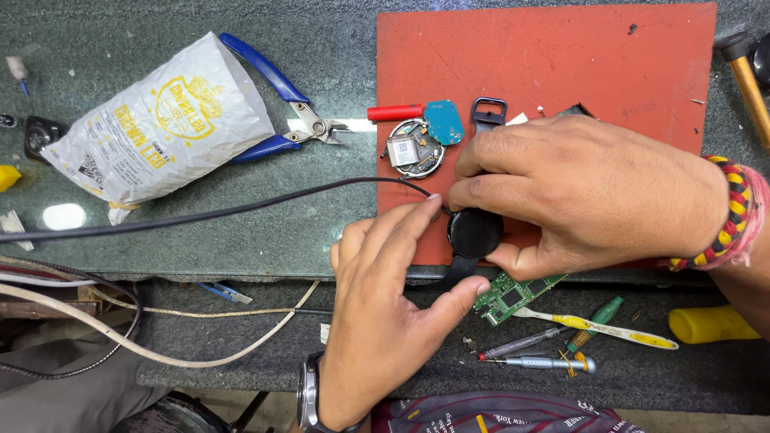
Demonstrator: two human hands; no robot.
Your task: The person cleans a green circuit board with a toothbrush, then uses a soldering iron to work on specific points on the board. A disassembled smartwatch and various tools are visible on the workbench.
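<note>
Between the fingertips of both hands, a round black watch (pixel 475 232) is being gripped at the front edge of a red mat (pixel 561 56); the right hand (pixel 593 192) is curling over it from above, with its fingers (pixel 489 192) closing narrowly on the upper rim and its thumb pressing the lower right rim; the left hand (pixel 385 313) is reaching up from below, its index fingertip touching the left rim and its thumb resting just under the case on a short piece of black strap; both hands are pinching the watch rather than lying open; a black cable (pixel 200 215) is running in from the left and ending right at the left index fingertip, though whether it is plugged in cannot be told. Judging by what lies around, the work is looking partly done; just above the right fingers, an opened round watch body (pixel 413 150) is lying with its insides showing, beside a blue part (pixel 443 122), a red-handled tool (pixel 395 112) and a loose black strap piece (pixel 488 114); just below the right thumb, a green circuit board (pixel 513 295) is sitting bare, near a toothbrush (pixel 597 327) and small screwdrivers (pixel 533 362); further left of the fingers, blue-handled pliers (pixel 273 104) and a white pouch (pixel 160 120) are lying untouched; the case in hand is appearing shut, while the other parts are remaining apart.
</note>
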